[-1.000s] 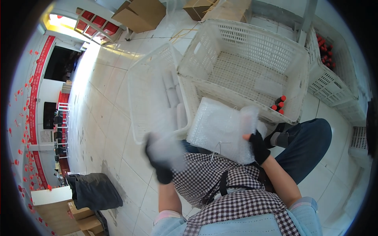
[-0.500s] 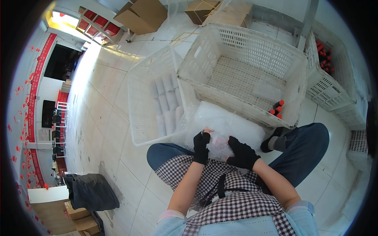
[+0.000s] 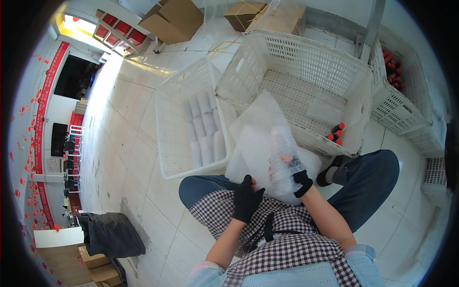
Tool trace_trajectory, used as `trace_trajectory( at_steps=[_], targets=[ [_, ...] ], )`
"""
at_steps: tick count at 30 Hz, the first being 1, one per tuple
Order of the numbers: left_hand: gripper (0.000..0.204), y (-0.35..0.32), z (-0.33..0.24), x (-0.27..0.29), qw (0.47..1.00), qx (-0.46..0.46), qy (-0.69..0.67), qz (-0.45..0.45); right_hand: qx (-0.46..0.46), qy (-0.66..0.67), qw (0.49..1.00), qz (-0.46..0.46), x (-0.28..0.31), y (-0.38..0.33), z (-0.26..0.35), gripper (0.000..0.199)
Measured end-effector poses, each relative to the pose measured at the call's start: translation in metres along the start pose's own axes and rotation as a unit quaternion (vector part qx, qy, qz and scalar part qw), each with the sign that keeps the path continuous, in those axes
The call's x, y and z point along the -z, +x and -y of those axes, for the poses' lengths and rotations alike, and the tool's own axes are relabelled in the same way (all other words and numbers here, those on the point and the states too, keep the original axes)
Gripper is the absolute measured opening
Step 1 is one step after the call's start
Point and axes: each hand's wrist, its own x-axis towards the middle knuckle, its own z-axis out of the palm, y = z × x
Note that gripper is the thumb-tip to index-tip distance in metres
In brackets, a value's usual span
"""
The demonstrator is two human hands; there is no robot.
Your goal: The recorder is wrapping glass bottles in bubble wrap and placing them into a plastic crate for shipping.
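A translucent bubble-wrap bag stands raised over my lap, its upper corner overlapping the big crate's near wall. My right hand, in a black fingerless glove, reaches inside or behind the bubble wrap; its bare fingertips show through the film, spread apart. At the bag's lower left edge is my left hand, also gloved, thumb and forefinger apart. Whether it touches the film is hard to tell. More bubble wrap lies flat beneath, by my right shin.
A white basket at left holds several wrapped cylinders. The large white crate ahead contains red-capped bottles. Another crate with such bottles stands right. Cardboard boxes sit behind; a black bag lies left.
The bubble wrap, bunched between both hands before, is now spread and raised. My right hand has gone forward inside or behind it; my left hand has drawn back toward my lap.
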Motion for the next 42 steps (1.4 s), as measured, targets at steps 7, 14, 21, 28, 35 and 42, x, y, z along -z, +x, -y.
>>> trace_trajectory(
  at_steps=[7, 14, 21, 28, 35, 42],
  targets=[
    [0.050, -0.045, -0.031, -0.025, 0.961, -0.265, -0.044, 0.064, 0.182, -0.336, 0.918, -0.105, 0.010, 0.023, -0.022, 0.040],
    [0.042, -0.019, -0.029, 0.006, 0.935, -0.268, -0.126, 0.195, 0.166, -0.258, 0.950, -0.057, 0.004, 0.003, -0.018, 0.032],
    [0.040, -0.027, -0.064, 0.013, 0.887, -0.318, -0.079, 0.325, -0.043, -0.117, 0.992, -0.007, -0.055, -0.018, 0.020, 0.046],
    [0.031, -0.036, -0.101, 0.015, 0.847, -0.255, -0.092, 0.457, 0.111, -0.457, 0.881, -0.054, -0.030, 0.015, -0.013, 0.057],
    [0.053, 0.052, -0.068, 0.062, 0.951, -0.143, -0.264, -0.076, -0.074, -0.454, 0.883, -0.092, -0.049, -0.028, 0.008, 0.055],
    [0.058, 0.060, -0.016, 0.047, 0.826, 0.002, -0.543, 0.151, 0.236, -0.690, 0.684, -0.008, -0.070, -0.084, 0.058, 0.035]
  ],
)
